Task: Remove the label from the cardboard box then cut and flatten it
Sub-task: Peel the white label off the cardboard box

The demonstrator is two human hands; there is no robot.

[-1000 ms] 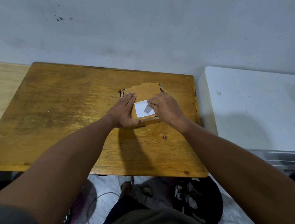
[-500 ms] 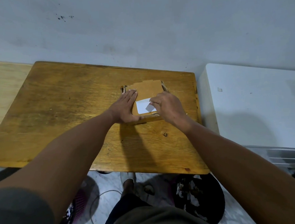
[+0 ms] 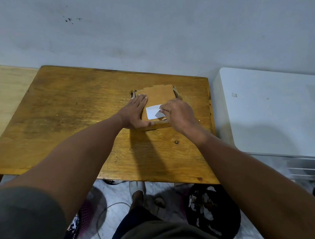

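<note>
A small brown cardboard box [image 3: 159, 95] lies on the wooden table [image 3: 77, 110], near its far right side. A white label [image 3: 152, 111] is stuck on the box's top face, with its right corner folded back. My left hand [image 3: 136, 111] lies flat on the left edge of the box, fingers together, thumb along the near edge. My right hand [image 3: 179, 114] pinches the lifted right corner of the label between thumb and fingers. The right part of the label is hidden under that hand.
A white cabinet [image 3: 272, 110] stands right of the table, close to its edge. A pale wooden surface [image 3: 2, 94] adjoins the table on the left. Under the near edge are a black bin [image 3: 214, 209] with paper scraps, a cable and my foot.
The peeled corner of the label has folded back a little further to the left under my right fingers. My left hand has stayed pressed on the box.
</note>
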